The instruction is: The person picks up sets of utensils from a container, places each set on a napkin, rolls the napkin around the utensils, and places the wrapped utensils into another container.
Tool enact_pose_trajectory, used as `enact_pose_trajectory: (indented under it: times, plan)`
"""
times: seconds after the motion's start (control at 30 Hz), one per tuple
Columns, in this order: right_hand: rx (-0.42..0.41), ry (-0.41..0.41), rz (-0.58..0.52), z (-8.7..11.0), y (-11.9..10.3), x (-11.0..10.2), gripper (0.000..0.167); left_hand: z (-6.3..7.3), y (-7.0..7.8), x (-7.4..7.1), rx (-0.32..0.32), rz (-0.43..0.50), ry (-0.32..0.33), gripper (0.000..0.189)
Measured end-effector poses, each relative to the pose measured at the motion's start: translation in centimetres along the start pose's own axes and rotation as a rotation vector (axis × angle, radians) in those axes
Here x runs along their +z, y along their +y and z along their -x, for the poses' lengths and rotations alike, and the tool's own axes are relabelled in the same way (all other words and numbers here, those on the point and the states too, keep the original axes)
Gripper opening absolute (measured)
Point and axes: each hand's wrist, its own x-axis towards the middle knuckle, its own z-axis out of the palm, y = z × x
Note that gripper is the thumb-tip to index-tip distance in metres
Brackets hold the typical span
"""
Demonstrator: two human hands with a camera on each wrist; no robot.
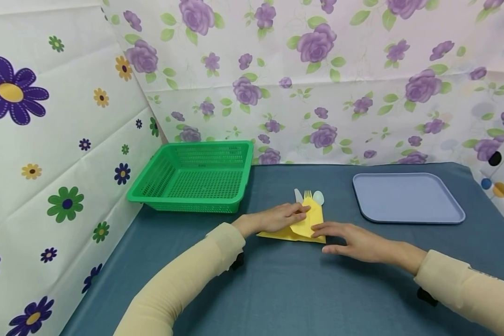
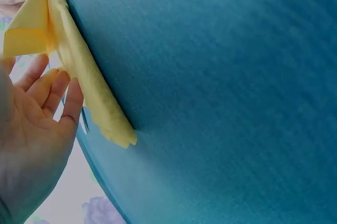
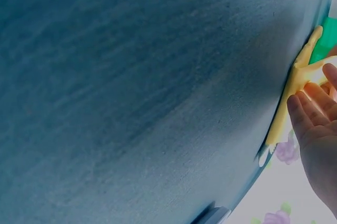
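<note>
A yellow napkin (image 1: pixel 316 216) lies partly folded on the table around a white knife (image 1: pixel 298 196), a cream-coloured fork (image 1: pixel 308 194) and a pale spoon (image 1: pixel 318 198). Only their upper ends stick out at the far side; the rest is covered. My left hand (image 1: pixel 279 218) rests on the napkin's left part, its fingers stretched across the fold. In the left wrist view a flap of the napkin (image 2: pixel 95 92) stands raised beyond those fingers. With fingers extended, my right hand (image 1: pixel 359 242) touches the napkin's lower right edge. Neither hand visibly pinches the cloth.
A green perforated basket (image 1: pixel 193 206) stands at the back left. To the right lies a grey-blue tray (image 1: pixel 407 196). Blue cloth (image 1: pixel 277 289) covers the table, and flowered sheets (image 1: pixel 218 112) hang behind it and along the left side.
</note>
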Motion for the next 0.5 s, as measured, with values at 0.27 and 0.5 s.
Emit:
enact_pose_trajectory:
  times: [0.27, 0.5]
  plan:
    - [0.000, -0.036, 0.026, 0.00, 0.10, -0.04, 0.046, 0.00, -0.37, -0.18, 0.036, -0.017, -0.007, 0.033]
    - [0.002, -0.038, 0.026, 0.10, 0.23, -0.07, 0.044, 0.66, -0.28, 0.17, 0.086, -0.162, -0.024, 0.038]
